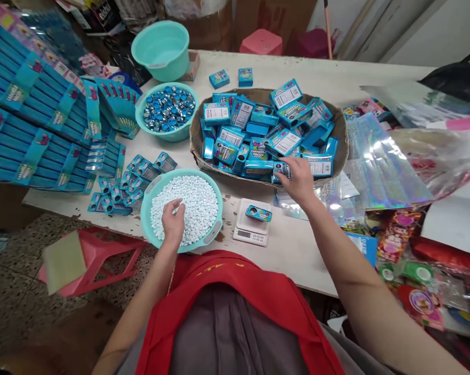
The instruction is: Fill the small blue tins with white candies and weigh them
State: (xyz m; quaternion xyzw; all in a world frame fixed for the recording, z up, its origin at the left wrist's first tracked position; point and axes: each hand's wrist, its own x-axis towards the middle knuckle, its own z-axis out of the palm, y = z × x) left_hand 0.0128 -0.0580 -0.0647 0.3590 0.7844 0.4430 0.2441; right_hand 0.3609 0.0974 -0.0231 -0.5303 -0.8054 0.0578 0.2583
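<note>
My left hand (173,223) is over a turquoise basin (145,216) filled with small white candies (198,205). Its fingers are loosely curled, a small gap shows between thumb and forefinger, and I make out nothing held there. At the near rim of a cardboard box (193,140) heaped with blue candy tins (258,148), my right hand (299,182) has thumb and fingers around one blue tin (280,169). A small white digital scale (250,237) stands between the hands, with another blue tin (258,213) lying on it, its round hole facing up.
A turquoise bowl (168,134) of blue and silver lids stands behind the candy basin, with another basin (160,47) beyond. Several tins (135,182) are grouped at left beside stacked display cartons (35,114). Plastic bags (386,161) cover the right side. A pink stool (102,260) is lower left.
</note>
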